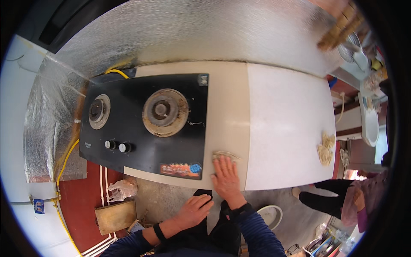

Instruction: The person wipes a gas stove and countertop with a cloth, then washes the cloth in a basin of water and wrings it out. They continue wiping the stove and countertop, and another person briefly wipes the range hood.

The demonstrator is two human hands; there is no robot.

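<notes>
My right hand [225, 176] lies flat with its fingers on a beige cloth [227, 155], pressing it on the beige strip of countertop [228, 96] just right of the gas stove. My left hand [195, 210] is below the counter's front edge, over my dark trouser leg, fingers slightly bent and holding nothing that I can see. The black glass gas stove [135, 128] has two burners and two knobs; its pot supports are not on it. A crumpled yellowish cloth [326, 149] lies at the right end of the white countertop [289, 125].
A person [359, 199] in dark trousers stands at the right. A round basin [270, 216] sits on the floor below the counter. At lower left are a wooden board [115, 217], a plastic bag [123, 189] and a yellow gas hose [66, 159]. Foil [192, 32] covers the wall behind.
</notes>
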